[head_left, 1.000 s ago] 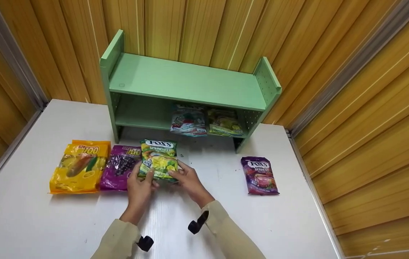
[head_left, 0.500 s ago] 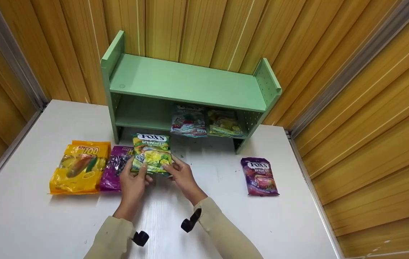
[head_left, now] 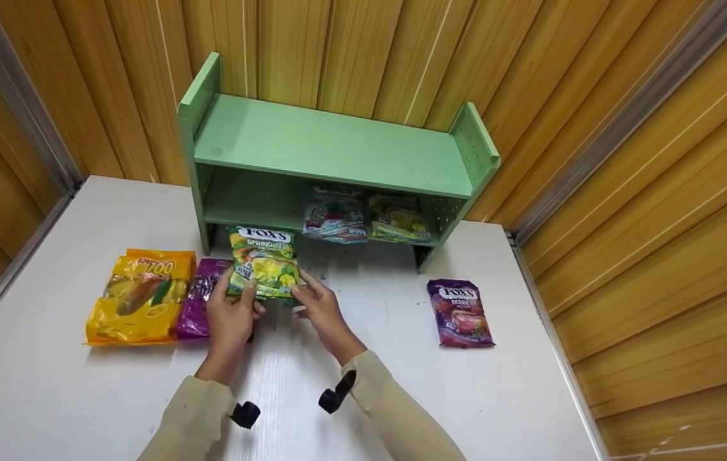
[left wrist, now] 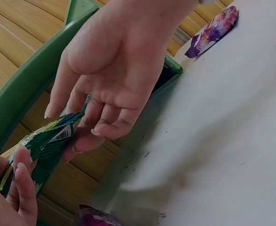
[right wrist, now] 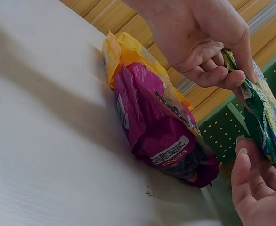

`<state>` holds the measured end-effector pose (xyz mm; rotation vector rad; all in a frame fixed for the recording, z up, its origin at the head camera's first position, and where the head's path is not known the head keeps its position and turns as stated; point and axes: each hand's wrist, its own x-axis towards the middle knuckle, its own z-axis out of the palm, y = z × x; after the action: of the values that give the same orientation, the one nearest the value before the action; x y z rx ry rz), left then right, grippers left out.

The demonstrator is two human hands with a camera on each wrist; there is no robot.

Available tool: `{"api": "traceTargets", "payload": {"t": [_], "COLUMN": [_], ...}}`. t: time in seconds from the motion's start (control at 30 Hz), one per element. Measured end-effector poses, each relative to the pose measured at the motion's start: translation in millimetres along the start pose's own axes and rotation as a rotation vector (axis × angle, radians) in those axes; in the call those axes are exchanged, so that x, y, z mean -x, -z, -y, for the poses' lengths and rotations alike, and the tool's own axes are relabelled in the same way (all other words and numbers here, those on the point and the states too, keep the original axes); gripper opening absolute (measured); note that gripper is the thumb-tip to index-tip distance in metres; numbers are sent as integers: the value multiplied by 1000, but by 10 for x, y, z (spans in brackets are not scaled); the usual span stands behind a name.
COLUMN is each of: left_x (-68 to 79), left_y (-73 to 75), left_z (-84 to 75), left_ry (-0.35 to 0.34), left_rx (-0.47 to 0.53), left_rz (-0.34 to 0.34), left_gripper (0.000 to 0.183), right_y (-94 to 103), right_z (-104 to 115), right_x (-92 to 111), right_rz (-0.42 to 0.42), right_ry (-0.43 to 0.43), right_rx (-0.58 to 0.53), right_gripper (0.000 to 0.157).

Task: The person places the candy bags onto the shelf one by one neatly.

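Both hands hold a green and yellow FOX'S candy bag (head_left: 264, 262) by its lower corners, raised in front of the shelf's left half. My left hand (head_left: 230, 320) pinches its left side, thumb on the printed face and fingers behind. On the opposite side my right hand (head_left: 326, 320) grips it the same way. In the left wrist view the bag (left wrist: 48, 146) shows its green back with a barcode. Partly behind the left hand lies a purple LOT 100 candy bag (head_left: 196, 307), seen with its folded end in the right wrist view.
A green two-tier shelf (head_left: 331, 144) stands against the wood-panel wall. On its lower tier sit a light blue candy bag (head_left: 335, 216) and a yellow-green one (head_left: 399, 219). An orange LOT 100 bag (head_left: 141, 298) lies far left on the white table (head_left: 402, 397); a purple FOX'S bag (head_left: 461, 314) lies right.
Both hands have carried the green and yellow candy bag up and left, closer to the shelf's lower tier. The other bags have stayed in place.
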<state>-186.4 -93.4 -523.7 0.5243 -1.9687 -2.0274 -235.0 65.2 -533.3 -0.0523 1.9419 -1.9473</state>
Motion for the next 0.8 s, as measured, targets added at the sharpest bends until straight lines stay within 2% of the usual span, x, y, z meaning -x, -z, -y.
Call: {"api": "traceTargets", "payload": {"t": [0.27, 0.5, 0.8], "left_x": [-60, -162, -296], "left_y": [16, 18, 34], "left_z": [-97, -147, -142], "left_ry": [3, 10, 115], "left_rx": [17, 3, 0], "left_rz": [19, 10, 35], "left_gripper": [51, 50, 51], "right_y": [-18, -31, -38], "right_z": [66, 106, 95], "right_x": [23, -35, -87], "right_rz": [30, 38, 31], "right_ry": [53, 78, 92], "right_rx": [-44, -18, 21], "right_gripper": [54, 53, 52]}}
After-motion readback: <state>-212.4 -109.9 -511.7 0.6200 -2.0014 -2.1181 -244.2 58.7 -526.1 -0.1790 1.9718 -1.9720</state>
